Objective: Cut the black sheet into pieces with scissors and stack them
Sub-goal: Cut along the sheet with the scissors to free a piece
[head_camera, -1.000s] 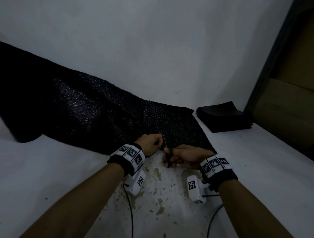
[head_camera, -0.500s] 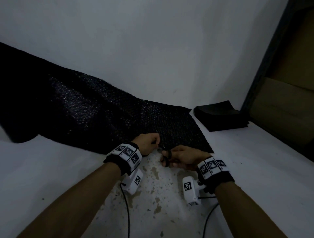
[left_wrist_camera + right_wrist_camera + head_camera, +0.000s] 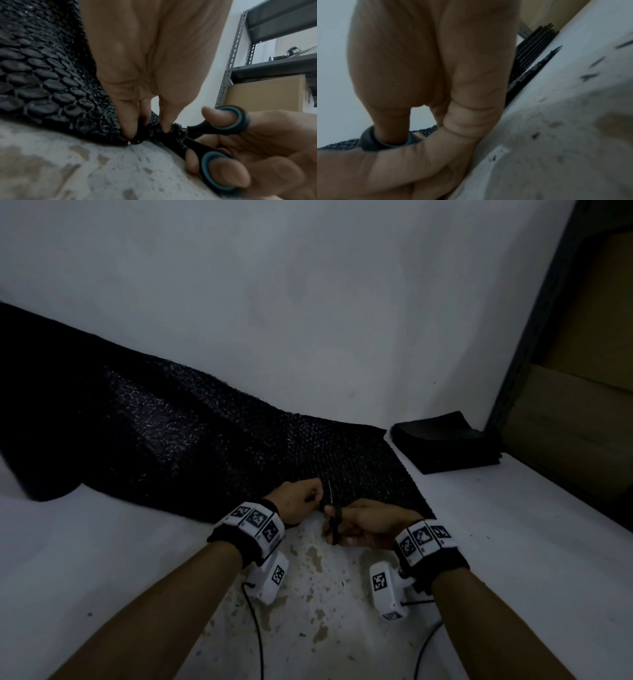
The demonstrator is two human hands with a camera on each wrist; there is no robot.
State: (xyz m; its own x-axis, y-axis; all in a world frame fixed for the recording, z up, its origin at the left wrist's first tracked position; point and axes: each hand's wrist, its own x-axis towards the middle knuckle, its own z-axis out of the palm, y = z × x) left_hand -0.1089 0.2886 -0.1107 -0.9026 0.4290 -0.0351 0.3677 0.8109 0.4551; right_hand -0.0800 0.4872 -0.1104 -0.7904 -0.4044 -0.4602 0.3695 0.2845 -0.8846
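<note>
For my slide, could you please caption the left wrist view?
Left hand pinches bubble-wrap sheet edge; right hand holds scissors.

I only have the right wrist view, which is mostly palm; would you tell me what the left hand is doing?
Observer: The left hand pinches the near edge of the black sheet.
Operator: Where are the scissors?
Observer: The right hand holds the scissors at that edge, right beside the left fingers.
Operator: Any pieces stacked yet?
Observer: Yes, a black stack lies past the sheet's right end.
</note>
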